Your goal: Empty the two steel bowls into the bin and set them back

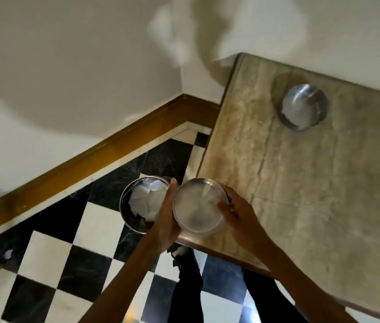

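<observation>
Plainly, you gripped the steel bowl (200, 205) between left hand (166, 217) and right hand (235, 213), at the counter (301, 183) corner, bin (137, 203) just beyond your left hand. It looked empty, dull-sheened. Set on that edge, it could tip off. The second bowl (303, 107) sat well beyond your right hand.

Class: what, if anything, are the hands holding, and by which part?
Both hands, left hand and right hand, hold one steel bowl by opposite sides of its rim.
</observation>
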